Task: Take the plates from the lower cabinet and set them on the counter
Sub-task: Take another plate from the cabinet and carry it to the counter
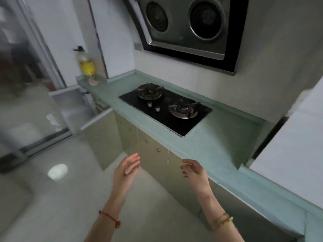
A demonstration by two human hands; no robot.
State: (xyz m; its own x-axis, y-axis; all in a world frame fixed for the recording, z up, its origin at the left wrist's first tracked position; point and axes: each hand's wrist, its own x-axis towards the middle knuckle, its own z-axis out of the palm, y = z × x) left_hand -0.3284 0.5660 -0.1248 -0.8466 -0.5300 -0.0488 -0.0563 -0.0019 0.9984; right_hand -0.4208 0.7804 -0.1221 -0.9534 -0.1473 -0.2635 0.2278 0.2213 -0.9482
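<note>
The pale green counter [216,145] runs from the far left corner to the near right. Below it are beige lower cabinet doors [153,154] with small round knobs, all closed in front of me. One cabinet door [73,109] at the far left end stands swung open; its inside is not visible. No plates show anywhere. My left hand [128,169] and my right hand [194,171] hover empty in front of the closed doors, palms facing each other, fingers spread.
A black two-burner gas hob [166,109] is set into the counter, with a range hood [188,27] above it. A yellow bottle [88,67] stands at the counter's far left corner. A white appliance [293,140] fills the right side. The floor is pale tile.
</note>
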